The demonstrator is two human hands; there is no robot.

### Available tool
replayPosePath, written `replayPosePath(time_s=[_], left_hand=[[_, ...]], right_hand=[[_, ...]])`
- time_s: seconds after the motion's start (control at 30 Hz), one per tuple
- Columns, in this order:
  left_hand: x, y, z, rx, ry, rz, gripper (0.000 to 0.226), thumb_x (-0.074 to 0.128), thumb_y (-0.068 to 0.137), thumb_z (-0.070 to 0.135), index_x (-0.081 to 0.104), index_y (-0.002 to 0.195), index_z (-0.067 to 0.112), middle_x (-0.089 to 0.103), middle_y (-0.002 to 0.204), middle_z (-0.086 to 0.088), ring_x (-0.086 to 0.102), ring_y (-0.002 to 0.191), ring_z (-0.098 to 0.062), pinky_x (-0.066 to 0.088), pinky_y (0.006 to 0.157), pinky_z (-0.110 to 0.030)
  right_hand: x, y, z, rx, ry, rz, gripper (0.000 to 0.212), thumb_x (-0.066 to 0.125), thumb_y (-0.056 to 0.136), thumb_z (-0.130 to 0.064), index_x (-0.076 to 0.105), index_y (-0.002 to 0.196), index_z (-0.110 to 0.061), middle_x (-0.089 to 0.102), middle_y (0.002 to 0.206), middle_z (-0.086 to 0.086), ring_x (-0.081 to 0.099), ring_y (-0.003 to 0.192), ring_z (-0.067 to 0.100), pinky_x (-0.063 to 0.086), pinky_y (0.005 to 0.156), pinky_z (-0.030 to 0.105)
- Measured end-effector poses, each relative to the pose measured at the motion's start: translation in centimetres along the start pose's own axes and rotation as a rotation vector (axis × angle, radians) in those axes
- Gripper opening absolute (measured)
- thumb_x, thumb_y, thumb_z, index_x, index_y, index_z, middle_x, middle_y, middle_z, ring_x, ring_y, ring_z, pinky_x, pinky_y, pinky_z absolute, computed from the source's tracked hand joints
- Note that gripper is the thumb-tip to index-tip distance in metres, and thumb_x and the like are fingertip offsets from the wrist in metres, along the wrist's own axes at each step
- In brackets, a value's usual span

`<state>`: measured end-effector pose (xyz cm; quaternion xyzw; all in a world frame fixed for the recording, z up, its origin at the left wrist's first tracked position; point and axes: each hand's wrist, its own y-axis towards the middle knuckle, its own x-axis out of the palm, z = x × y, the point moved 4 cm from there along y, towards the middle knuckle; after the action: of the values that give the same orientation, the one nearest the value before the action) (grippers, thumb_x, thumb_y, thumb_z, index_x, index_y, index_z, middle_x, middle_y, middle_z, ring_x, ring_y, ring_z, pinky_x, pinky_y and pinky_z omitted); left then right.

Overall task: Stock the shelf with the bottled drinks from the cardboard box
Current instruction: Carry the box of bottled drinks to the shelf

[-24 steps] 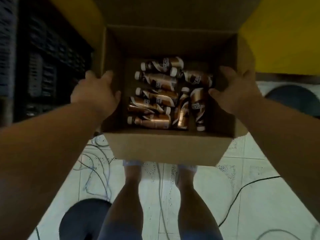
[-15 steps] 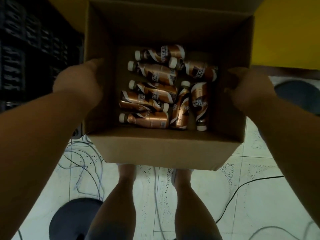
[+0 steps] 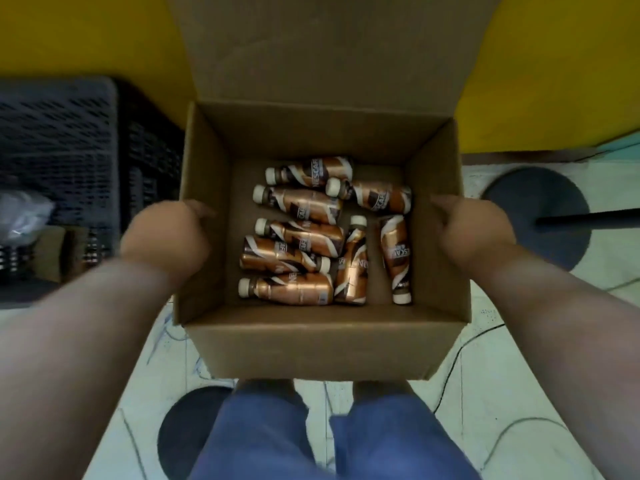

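Head view. Pale floor tiles (image 3: 519, 393) run under the scene, with thin dark cables (image 3: 460, 355) trailing across them and a yellow wall (image 3: 554, 71) behind. We note a dark perforated plastic crate (image 3: 69, 140) at the left, a round dark base (image 3: 540, 216) with a black pole (image 3: 588, 218) at the right, and a second dark round base (image 3: 187, 431) near the lower left.

We find an open cardboard box (image 3: 322, 344) held up in front of the person, its far flap standing upright. Eight bottled coffee drinks (image 3: 298, 233), copper-brown with white caps, lie on their sides on the box floor. Five lie crosswise in a column at the left; one more lies crosswise at the upper right, and two lie lengthwise at the right. The crosswise bottles touch one another; the rightmost lengthwise bottle lies slightly apart from its neighbour.

We record the left hand (image 3: 166, 233) clasping the left wall of the box, fingers curled over its rim. The right hand (image 3: 471, 230) grips the right wall likewise, fingers wrapped over the edge. Both forearms reach in from the lower corners. Blue shorts (image 3: 329, 441) show below the box.
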<state>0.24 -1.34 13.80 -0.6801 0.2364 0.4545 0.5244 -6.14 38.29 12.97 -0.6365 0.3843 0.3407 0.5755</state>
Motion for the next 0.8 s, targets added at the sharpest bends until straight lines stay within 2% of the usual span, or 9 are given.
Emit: replayPosePath(time_s=[0.13,0.23,0.37,0.47,0.57,0.67,0.8], left_hand=[[-6.9,-7.8,0.6,0.070,0.012,0.032,0.059,0.061,0.079,0.020,0.050,0.129,0.048,0.069,0.109,-0.004,0.066,0.087,-0.025,0.053,0.060,-0.028],[-10.7,-11.9,1.4,0.152,0.000,0.087,0.066,0.061,0.081,0.015,0.041,0.135,0.048,0.068,0.111,-0.005,0.065,0.072,-0.020,0.057,0.052,-0.031],[-14.3,-14.3,3.0,0.306,0.031,0.143,0.071,0.061,0.084,0.014,0.033,0.140,0.047,0.065,0.108,-0.005,0.059,0.059,-0.012,0.051,0.039,-0.027],[-16.4,-15.4,4.6,0.436,0.093,0.180,0.077,0.063,0.081,0.010,0.031,0.141,0.047,0.064,0.104,-0.002,0.056,0.057,-0.008,0.042,0.033,-0.021],[-18.0,-17.0,7.4,0.587,0.148,0.187,0.079,0.060,0.079,0.007,0.033,0.141,0.048,0.065,0.110,-0.002,0.061,0.070,-0.015,0.048,0.038,-0.025],[-18.8,-20.1,11.9,0.722,0.196,0.213,0.077,0.059,0.079,0.005,0.035,0.141,0.045,0.065,0.114,-0.004,0.063,0.076,-0.017,0.044,0.038,-0.022],[-18.1,-26.4,19.5,0.931,0.271,0.240,0.078,0.057,0.079,0.006,0.033,0.143,0.043,0.065,0.115,-0.002,0.064,0.088,-0.019,0.052,0.052,-0.026]], right_hand=[[-6.5,-9.4,2.3,0.141,0.061,0.013,0.048,0.059,0.086,-0.022,0.053,0.131,-0.037,0.066,0.119,0.009,0.062,0.103,0.034,0.053,0.079,0.037],[-9.7,-15.9,3.7,0.265,0.063,0.086,0.046,0.061,0.085,-0.026,0.055,0.129,-0.039,0.069,0.113,0.008,0.064,0.094,0.031,0.053,0.068,0.032],[-11.3,-23.2,4.4,0.418,0.149,0.175,0.045,0.063,0.086,-0.022,0.057,0.129,-0.036,0.071,0.101,0.008,0.065,0.077,0.028,0.054,0.061,0.031],[-10.6,-28.8,4.7,0.542,0.183,0.232,0.044,0.061,0.087,-0.026,0.056,0.129,-0.038,0.072,0.100,0.007,0.065,0.081,0.030,0.054,0.061,0.031],[-9.1,-34.1,5.8,0.659,0.265,0.252,0.044,0.060,0.086,-0.028,0.055,0.129,-0.040,0.072,0.099,0.009,0.066,0.085,0.033,0.054,0.067,0.033],[-7.8,-39.9,7.8,0.797,0.312,0.269,0.044,0.058,0.086,-0.031,0.054,0.129,-0.043,0.072,0.097,0.009,0.066,0.082,0.032,0.054,0.066,0.032],[-5.6,-48.7,11.9,0.966,0.385,0.331,0.044,0.058,0.087,-0.029,0.055,0.129,-0.042,0.073,0.087,0.008,0.065,0.074,0.030,0.054,0.064,0.034]])
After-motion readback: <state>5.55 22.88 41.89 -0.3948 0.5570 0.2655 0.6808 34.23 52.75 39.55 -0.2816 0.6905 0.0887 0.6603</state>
